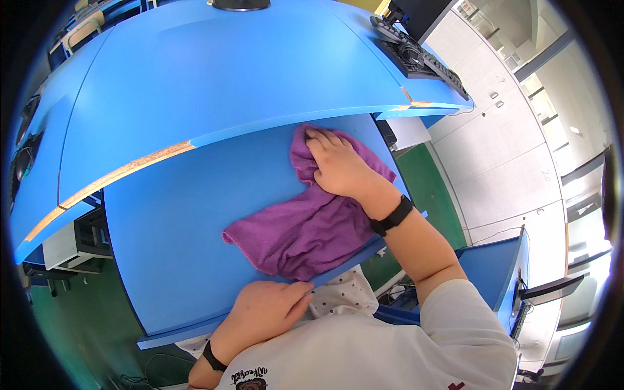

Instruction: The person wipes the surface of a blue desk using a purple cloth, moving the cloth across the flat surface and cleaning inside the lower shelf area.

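Note:
A crumpled purple cloth (305, 224) lies across the right part of a blue pull-out shelf (175, 227), one corner spread toward the left. On the cloth's far end, close under the desk edge, my right hand (338, 162) presses down with its fingers bent over the fabric. Part of the cloth bunches around the fingertips and trails back under my wrist. At the near edge of the shelf my left hand (270, 305) is closed, its thumb lying along the rim and its other fingers mostly hidden. Both wrists wear black bands.
Beyond the shelf stands a blue desktop (214, 78) with chipped, bare-wood edging. A black keyboard (419, 55) leans at its far right, by a monitor. A round black base (240, 4) sits at the back. White cabinets (500, 123) line the right side, and green floor (429, 188) shows below.

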`<action>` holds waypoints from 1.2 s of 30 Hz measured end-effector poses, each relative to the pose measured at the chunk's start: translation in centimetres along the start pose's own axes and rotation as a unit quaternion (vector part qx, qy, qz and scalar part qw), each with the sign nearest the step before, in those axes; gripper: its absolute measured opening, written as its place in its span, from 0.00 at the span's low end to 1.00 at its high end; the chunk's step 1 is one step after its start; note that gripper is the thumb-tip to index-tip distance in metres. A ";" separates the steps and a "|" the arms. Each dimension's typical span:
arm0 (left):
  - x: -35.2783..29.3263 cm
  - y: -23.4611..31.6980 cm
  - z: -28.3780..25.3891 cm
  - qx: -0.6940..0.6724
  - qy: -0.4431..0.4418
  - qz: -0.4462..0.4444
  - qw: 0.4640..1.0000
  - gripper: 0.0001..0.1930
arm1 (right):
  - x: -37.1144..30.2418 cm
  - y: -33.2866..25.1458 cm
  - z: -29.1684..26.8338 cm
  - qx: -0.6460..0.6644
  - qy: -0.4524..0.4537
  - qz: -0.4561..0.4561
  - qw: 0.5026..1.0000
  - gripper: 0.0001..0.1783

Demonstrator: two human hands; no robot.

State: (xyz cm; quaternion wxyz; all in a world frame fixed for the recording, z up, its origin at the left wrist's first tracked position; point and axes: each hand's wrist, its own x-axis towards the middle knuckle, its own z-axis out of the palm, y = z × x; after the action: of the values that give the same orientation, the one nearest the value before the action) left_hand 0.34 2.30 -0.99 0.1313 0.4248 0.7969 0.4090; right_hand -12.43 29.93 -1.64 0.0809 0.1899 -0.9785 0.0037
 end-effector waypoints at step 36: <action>0.3 0.3 -0.3 -0.027 0.000 -0.044 0.999 0.07 | 0.1 2.4 -3.9 0.114 -0.104 -0.077 0.985 0.33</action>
State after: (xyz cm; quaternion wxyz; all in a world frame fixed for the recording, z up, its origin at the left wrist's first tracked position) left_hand 0.16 2.47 -0.51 0.1605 0.3855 0.8036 0.4242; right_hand -12.80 32.25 2.29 -0.0431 0.2718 -0.9572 0.0893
